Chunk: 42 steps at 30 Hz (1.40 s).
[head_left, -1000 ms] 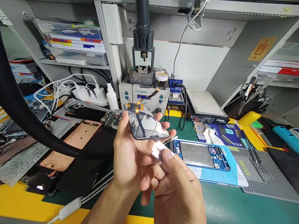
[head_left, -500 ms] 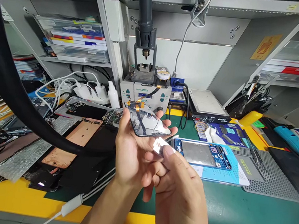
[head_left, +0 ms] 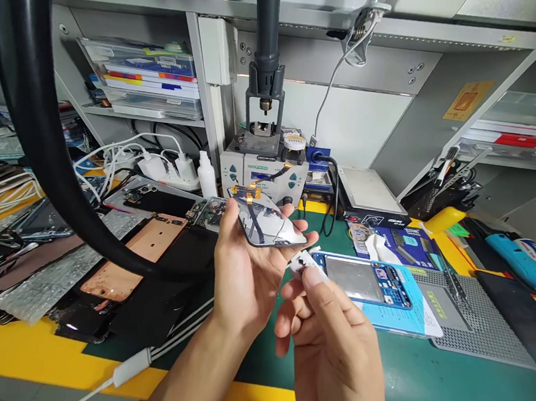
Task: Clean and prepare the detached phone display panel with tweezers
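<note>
My left hand (head_left: pixel 245 281) cradles a phone screen (head_left: pixel 277 228), thumb on its left edge and fingers behind it. The screen is tilted, with glossy reflections and a dark flex cable with orange parts at its upper end. My right hand (head_left: pixel 336 319) pinches a small white piece (head_left: pixel 298 262) with dark marks between thumb and finger, just below the screen's right end. What this piece is I cannot make out. Behind the right hand, a blue phone frame (head_left: pixel 353 278) with a grey middle lies on a light-blue flat box (head_left: pixel 422 309).
A black flexible arm (head_left: pixel 58 191) curves across the left side. Phone parts and a copper-coloured panel (head_left: pixel 134 260) lie at left. A hot air station (head_left: pixel 263 178) stands behind. To the right are a perforated grey mat (head_left: pixel 489 326) and tweezers (head_left: pixel 451 277).
My right hand has drawn slightly right, carrying the white piece away from the left palm. The left hand still holds the screen. The whole view has shifted a little.
</note>
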Tool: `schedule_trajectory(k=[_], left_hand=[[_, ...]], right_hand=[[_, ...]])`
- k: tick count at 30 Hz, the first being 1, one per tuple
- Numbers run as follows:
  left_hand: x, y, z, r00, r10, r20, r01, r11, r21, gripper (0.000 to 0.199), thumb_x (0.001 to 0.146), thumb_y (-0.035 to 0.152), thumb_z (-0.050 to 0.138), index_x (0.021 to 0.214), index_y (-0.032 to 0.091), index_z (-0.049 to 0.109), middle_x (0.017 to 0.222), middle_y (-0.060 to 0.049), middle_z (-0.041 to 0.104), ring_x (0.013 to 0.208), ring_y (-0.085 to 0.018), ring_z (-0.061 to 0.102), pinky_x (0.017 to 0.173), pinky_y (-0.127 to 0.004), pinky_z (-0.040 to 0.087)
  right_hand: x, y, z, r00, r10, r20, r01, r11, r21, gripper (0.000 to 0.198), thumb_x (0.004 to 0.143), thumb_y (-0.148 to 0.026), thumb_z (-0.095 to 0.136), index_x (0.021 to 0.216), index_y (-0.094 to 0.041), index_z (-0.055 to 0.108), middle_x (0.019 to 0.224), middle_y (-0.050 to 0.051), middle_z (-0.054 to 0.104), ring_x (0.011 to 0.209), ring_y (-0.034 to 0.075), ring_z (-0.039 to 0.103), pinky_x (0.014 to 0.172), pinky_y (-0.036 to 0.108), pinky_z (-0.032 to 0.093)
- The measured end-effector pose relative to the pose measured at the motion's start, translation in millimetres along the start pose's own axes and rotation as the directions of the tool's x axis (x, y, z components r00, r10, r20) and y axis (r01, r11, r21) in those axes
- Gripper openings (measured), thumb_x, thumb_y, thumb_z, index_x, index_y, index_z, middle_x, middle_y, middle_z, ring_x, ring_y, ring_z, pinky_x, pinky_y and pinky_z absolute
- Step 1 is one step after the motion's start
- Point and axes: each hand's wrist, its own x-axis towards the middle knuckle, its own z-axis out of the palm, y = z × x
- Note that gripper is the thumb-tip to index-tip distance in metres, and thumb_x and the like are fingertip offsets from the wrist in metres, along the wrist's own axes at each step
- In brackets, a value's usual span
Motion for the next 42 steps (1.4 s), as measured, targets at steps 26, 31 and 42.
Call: schedule_trajectory(k=[26, 31, 42], left_hand=[[1, -13, -2, 0.987, 0.116, 0.112, -0.127, 0.987, 0.097, 0.035, 0.096, 0.049, 0.048, 0.092, 0.017, 0.061, 0.077, -0.006, 0.069, 0.06, -0.021, 0.067, 0.055, -0.036, 0.06], [-3, -18, -2, 0.98, 0.091, 0.178, -0.12, 0.98, 0.159, 0.035, 0.097, 0.046, 0.048, 0.108, 0.016, 0.063, 0.084, -0.007, 0.071, 0.062, -0.02, 0.067, 0.056, -0.035, 0.058], [-7, -35, 17, 0.888, -0.436, 0.147, 0.284, 0.771, 0.57, 0.055, 0.09, 0.062, 0.053, 0.102, 0.01, 0.067, 0.076, -0.011, 0.069, 0.052, -0.021, 0.064, 0.044, -0.036, 0.057]], right_hand=[[-7, -30, -58, 0.961, -0.276, -0.015, 0.231, 0.832, -0.504, 0.028, 0.08, -0.043, 0.082, 0.078, -0.016, 0.076, 0.052, -0.001, 0.061, 0.048, 0.013, 0.055, 0.05, 0.025, 0.049], [-13, -48, -75, 0.923, -0.384, 0.004, 0.312, 0.744, -0.591, 0.03, 0.079, -0.047, 0.08, 0.075, -0.018, 0.075, 0.051, 0.0, 0.062, 0.049, 0.017, 0.056, 0.053, 0.03, 0.049], [18, -125, -79, 0.722, -0.692, 0.001, 0.578, 0.602, -0.551, 0.024, 0.088, -0.045, 0.073, 0.089, -0.02, 0.073, 0.088, 0.002, 0.074, 0.09, 0.021, 0.064, 0.085, 0.031, 0.047]])
